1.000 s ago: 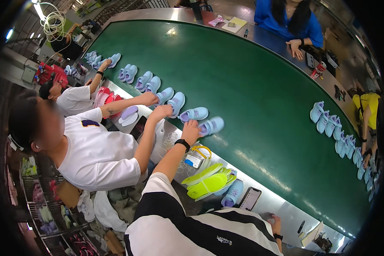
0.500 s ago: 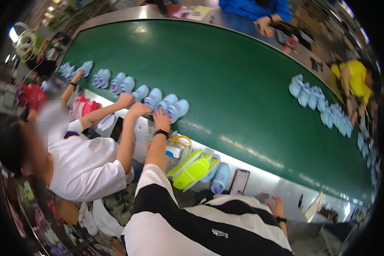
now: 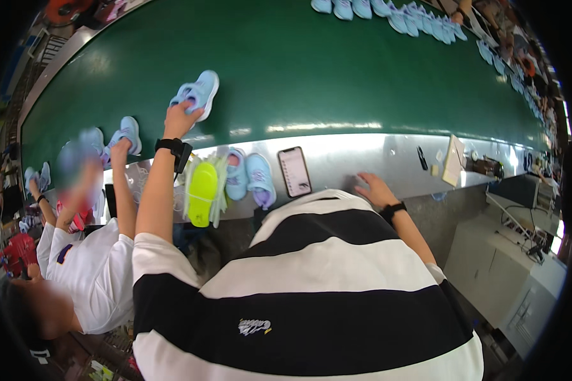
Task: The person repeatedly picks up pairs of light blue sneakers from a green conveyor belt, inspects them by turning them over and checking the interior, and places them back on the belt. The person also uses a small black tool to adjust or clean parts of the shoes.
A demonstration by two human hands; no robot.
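At 10 o'clock in view, the left hand point(image 3: 183, 119) pinches two light-blue shoes point(image 3: 203, 91) over the green table point(image 3: 337, 82); at 3 o'clock, the right hand point(image 3: 376, 190) is loosely spread

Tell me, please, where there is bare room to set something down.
On the metal ledge, between the phone and right hand; also the green surface, between the left hand and far shoes. Crowded: left of the phone, blue shoes and lime insole.

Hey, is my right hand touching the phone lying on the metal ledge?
Apart. The head view shows bare metal ledge between the fingertips of your right hand and the phone.
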